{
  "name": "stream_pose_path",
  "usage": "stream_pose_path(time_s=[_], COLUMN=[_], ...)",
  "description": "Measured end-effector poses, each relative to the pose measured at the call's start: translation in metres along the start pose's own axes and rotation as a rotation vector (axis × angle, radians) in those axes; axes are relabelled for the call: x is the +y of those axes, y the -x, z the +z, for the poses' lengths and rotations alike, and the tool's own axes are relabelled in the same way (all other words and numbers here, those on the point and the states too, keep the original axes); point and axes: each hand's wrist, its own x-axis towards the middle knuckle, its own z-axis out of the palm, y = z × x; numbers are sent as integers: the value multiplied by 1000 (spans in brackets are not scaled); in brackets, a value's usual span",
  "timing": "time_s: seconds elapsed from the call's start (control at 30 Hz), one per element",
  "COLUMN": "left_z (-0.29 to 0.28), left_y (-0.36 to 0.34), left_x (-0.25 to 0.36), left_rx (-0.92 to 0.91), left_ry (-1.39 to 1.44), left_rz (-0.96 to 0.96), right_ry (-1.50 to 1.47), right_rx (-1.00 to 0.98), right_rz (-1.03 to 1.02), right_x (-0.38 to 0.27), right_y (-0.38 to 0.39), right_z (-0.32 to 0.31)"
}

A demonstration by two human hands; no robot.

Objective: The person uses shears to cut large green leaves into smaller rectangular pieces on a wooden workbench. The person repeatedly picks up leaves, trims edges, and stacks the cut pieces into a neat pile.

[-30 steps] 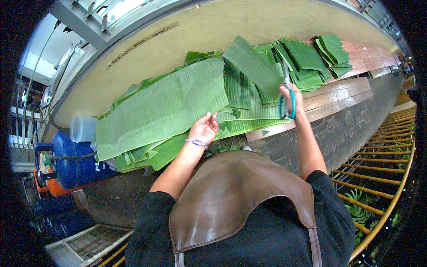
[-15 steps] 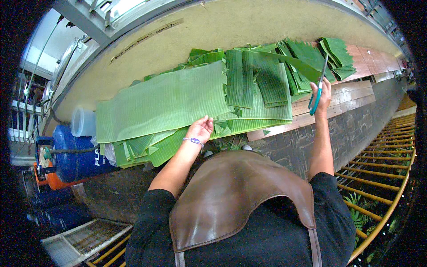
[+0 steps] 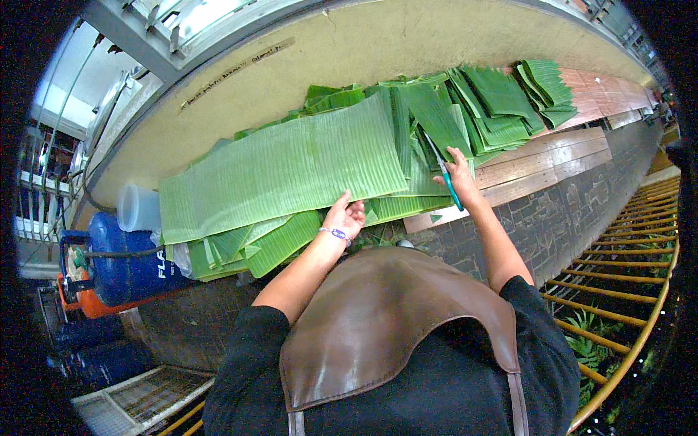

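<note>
A large pale-green banana leaf is spread over a pile of other leaves. Its lower edge, near the right corner, is pinched in my left hand, which wears a bracelet. My right hand grips scissors with teal handles, the blades pointing up and to the left past the leaf's right end. Beside the blades lies a darker leaf piece, close to my right fingertips; whether they touch it I cannot tell. Folded leaf pieces with jagged ends are stacked farther right.
The leaves rest on a long wooden surface along a yellowish wall. A blue water jug and a translucent tub stand at the left. Yellow railing bars run along the right, beyond the paved floor.
My right hand has come left and slightly lower with the scissors, toward the large leaf. The large leaf's right end has shifted right, and my left hand has moved a little right with it.
</note>
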Motion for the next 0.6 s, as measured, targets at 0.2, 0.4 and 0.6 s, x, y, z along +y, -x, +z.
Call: stream_pose_path(time_s=[0.2, 0.4, 0.6], left_z=[-16, 12, 16], left_y=[-15, -24, -21], left_x=[7, -4, -15], left_rx=[18, -41, -68], left_ry=[-41, -87, -81], left_rz=[90, 95, 72], right_ry=[-147, -1288, -1064], right_rx=[109, -284, -475], right_rz=[55, 507, 459], right_x=[-56, -102, -123], right_y=[40, 73, 99], right_z=[-30, -30, -19])
